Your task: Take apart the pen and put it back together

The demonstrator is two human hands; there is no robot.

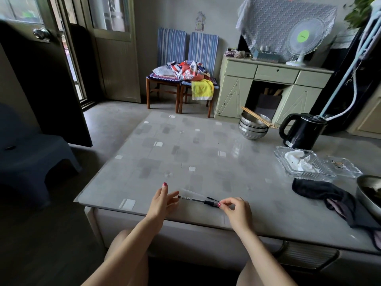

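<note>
A thin pen (195, 200) with a clear barrel and a black cap end stretches between my two hands just above the near edge of the grey table (185, 153). My left hand (161, 200) touches the barrel's left tip with its fingertips, the other fingers spread. My right hand (237, 209) pinches the black cap end between thumb and forefinger. A faint clear piece (190, 193) and a small black part (211, 198) show just behind the pen; I cannot tell what they are.
Stacked steel bowls (253, 129) with chopsticks and a black kettle (303, 131) stand at the back right. Glass trays (305, 165) with tissue, a dark cloth (329, 197) and a metal bowl (371, 195) lie at the right. A dark stool (31, 153) stands left of the table.
</note>
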